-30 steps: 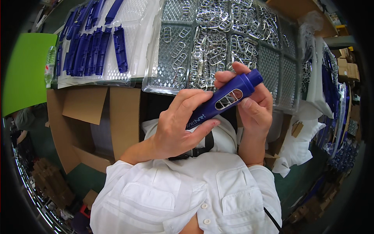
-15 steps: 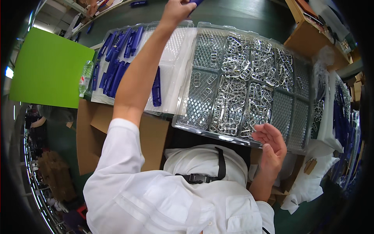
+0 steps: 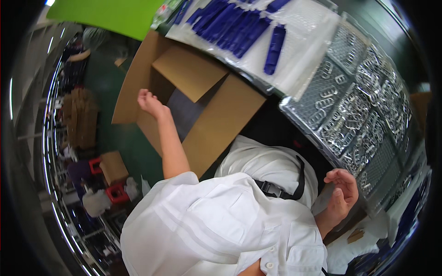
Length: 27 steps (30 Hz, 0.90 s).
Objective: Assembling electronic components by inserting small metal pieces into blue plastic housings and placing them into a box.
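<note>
My left hand hovers over the left side of an open cardboard box, beside its outer flap. Its fingers are curled in, and whatever they hold, if anything, is hidden. A dark greyish surface shows inside the box. My right hand is raised at the near edge of a clear compartment tray, palm turned inward, fingers loosely bent and thumb apart, with nothing in it. Several silver metal buckles fill the tray's middle compartments. Left of it, several long blue plastic pieces lie on a white plastic-covered surface.
A bright green panel stands at the upper left, with a clear plastic bottle next to it. Red stools and brown cartons are on the floor at left. White wrapping hangs at lower right.
My left hand has come back from the far side to the cardboard box; the blue piece it held is no longer visible in it. The view has turned left. My right hand stays raised.
</note>
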Tool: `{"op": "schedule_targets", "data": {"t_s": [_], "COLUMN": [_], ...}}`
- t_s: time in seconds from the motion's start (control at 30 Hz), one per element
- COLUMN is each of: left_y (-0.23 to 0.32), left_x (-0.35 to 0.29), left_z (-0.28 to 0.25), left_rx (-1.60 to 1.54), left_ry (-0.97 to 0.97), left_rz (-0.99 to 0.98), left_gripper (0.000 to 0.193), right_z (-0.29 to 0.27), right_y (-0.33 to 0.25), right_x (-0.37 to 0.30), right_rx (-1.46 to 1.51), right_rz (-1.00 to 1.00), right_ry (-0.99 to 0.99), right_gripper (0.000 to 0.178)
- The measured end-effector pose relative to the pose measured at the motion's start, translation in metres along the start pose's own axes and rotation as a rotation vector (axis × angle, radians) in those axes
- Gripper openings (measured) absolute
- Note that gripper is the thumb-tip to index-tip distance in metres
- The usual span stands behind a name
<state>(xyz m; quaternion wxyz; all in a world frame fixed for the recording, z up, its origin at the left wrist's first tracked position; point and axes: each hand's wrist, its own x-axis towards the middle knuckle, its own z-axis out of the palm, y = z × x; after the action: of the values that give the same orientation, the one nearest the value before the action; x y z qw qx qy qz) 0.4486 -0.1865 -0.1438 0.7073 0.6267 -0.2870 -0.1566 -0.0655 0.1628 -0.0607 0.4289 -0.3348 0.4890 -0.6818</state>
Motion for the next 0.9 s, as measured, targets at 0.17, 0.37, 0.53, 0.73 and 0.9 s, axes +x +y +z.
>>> {"op": "schedule_targets", "data": {"t_s": [0.17, 0.37, 0.53, 0.73, 0.9], "left_y": [-0.193, -0.277, -0.245, -0.217, -0.232], "left_x": [0.02, -0.034, -0.013, -0.033, -0.025], "left_z": [-0.106, -0.086, -0.075, -0.067, -0.079], "left_rx": [0.634, 1.601, 1.735, 1.639, 1.533], "left_ry": [-0.401, -1.135, -1.525, -1.39, -1.546], "left_rz": [-0.304, -0.328, 0.096, 0.108, 0.032], "left_gripper": [0.035, 0.08, 0.049, 0.044, 0.04], "right_z": [0.049, 0.078, 0.072, 0.064, 0.06], "right_y": [0.006, 0.001, 0.016, 0.027, 0.025], "right_x": [0.041, 0.053, 0.037, 0.015, 0.027], "right_rx": [0.01, -0.111, -0.116, -0.128, -0.138], "right_rz": [0.115, 0.089, 0.154, 0.272, 0.256], "right_ry": [-0.336, -0.389, -0.253, -0.085, -0.135], "right_gripper": [0.04, 0.04, 0.039, 0.037, 0.038]}}
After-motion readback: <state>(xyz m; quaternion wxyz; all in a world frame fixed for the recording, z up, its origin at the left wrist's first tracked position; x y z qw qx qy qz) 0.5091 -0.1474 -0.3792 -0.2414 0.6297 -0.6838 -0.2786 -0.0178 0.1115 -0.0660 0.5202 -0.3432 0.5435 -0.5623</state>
